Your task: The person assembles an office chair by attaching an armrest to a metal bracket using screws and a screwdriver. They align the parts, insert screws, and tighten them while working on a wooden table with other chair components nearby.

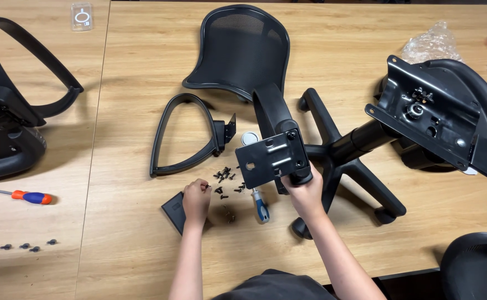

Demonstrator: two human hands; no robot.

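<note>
Mid-table, toward the near edge: right hand (pixel 305 194) grips backrest bracket (pixel 274 158), plate tilted up, holes exposed. Left hand (pixel 197 201) pinches one screw off the loose screw pile (pixel 227 180). Screwdriver (pixel 260 205) lies between the hands.

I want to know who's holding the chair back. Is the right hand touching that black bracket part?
Touching. The head view shows the right hand wrapped around the lower end of the backrest bracket, fingers closed on it with no gap.

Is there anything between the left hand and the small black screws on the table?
Nothing visible. The left hand is already at the edge of the pile of screws, fingertips touching one. The screwdriver lies off to the side.
</note>
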